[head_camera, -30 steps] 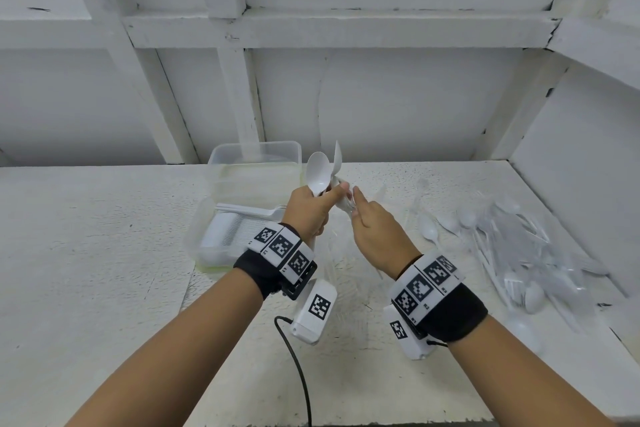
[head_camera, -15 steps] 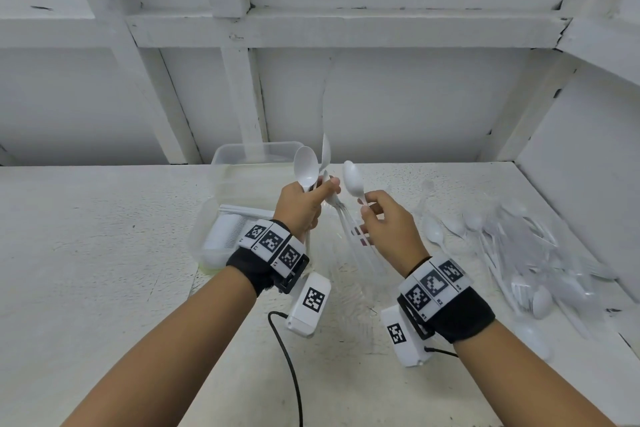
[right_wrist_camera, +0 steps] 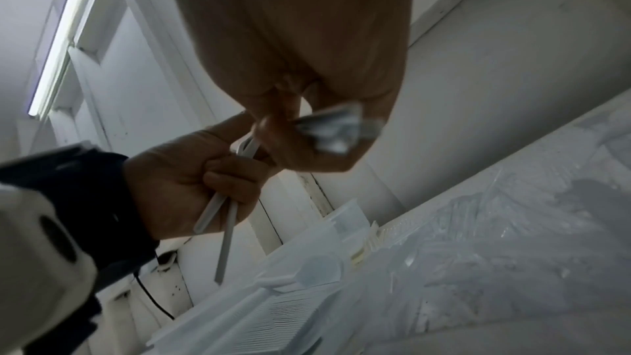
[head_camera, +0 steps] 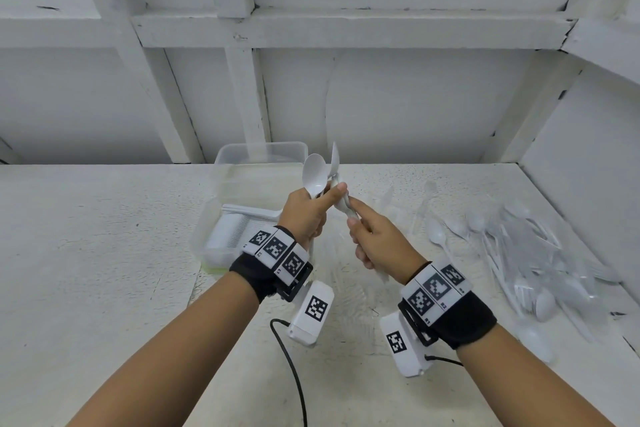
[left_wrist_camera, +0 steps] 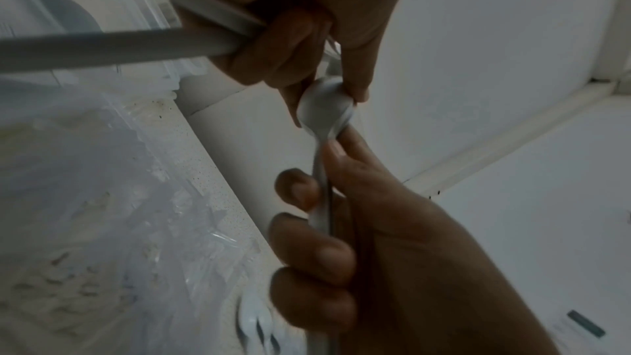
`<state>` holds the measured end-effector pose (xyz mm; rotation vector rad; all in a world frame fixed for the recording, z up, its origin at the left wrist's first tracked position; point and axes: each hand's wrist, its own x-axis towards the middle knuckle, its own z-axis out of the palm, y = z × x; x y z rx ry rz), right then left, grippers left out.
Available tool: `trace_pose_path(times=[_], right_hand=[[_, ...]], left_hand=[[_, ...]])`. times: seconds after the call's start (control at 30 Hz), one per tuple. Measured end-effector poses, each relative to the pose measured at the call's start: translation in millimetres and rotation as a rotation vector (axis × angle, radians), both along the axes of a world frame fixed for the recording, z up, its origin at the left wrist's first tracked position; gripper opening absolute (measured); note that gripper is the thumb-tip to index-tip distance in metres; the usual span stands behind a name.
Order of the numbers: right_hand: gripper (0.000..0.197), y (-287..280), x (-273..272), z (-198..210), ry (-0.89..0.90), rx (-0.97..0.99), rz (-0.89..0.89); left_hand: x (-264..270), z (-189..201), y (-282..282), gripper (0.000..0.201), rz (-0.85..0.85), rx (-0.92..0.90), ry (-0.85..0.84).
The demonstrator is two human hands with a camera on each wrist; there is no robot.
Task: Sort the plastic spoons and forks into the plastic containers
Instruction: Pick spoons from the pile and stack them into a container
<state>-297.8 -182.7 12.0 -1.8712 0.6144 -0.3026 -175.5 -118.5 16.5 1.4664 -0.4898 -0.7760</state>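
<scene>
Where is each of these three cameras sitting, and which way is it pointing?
Head: worn on the head, looking forward and down at the white table; both forearms, the left hand and the right hand show.
Left wrist: on the left wrist, looking along the hand; its fingers grip spoon handles, and the right hand shows below.
Right wrist: on the right wrist, looking along the hand towards the left hand and the container of forks.
Shared: all three show both hands meeting over spoons.
</scene>
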Motion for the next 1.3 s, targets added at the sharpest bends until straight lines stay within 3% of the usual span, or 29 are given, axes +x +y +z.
trace_pose_path(times=[0.1, 0.27, 0.37, 0.5, 0.63, 0.83, 0.93, 1.07, 1.17, 1.3], right_hand=[[0.045, -2.0, -3.2, 1.4, 0.046, -0.117, 0.012], [0.036, -8.3, -6.6, 3.3, 0.072, -0.263, -0.030], [0.025, -14.6, -4.9, 11.0, -0.017, -0.162, -0.233], [0.031, -22.0, 5.4, 24.5, -0.141, -0.085, -0.387], [0.029, -26.9, 14.6, 22.7, -0.099, -0.086, -0.422], [0.034, -30.6, 9.0, 21.7, -0.069, -0.196, -0.405], [0.028, -22.7, 8.4, 22.6, -0.105, -0.223, -0.318], [0.015, -14.4, 16.0, 16.0, -0.110, -0.324, -0.314], [0.019, -13.9, 19.3, 12.1, -0.103, -0.422, -0.300], [0.027, -12.7, 17.7, 11.9, -0.095, -0.491, -0.285]], left_hand=[[-1.5, -0.7, 2.3, 0.022, -0.004, 0.001, 0.001], [-6.3, 1.9, 4.7, 0.026, -0.003, 0.032, -0.069], [-9.6, 4.7, 6.9, 0.034, -0.031, 0.112, -0.287], [-20.4, 3.9, 8.9, 0.035, -0.158, 0.197, -0.434], [-27.0, -0.3, 12.0, 0.037, -0.223, 0.172, -0.331], [-15.9, 0.1, 15.6, 0.025, -0.065, 0.060, 0.022], [-14.3, 3.4, 16.5, 0.023, -0.085, 0.020, 0.031], [-23.2, 9.6, 11.2, 0.028, -0.154, -0.020, 0.169], [-26.5, 11.7, 9.8, 0.044, -0.246, -0.042, 0.218], [-25.1, 10.0, 10.7, 0.038, -0.220, -0.017, 0.168]])
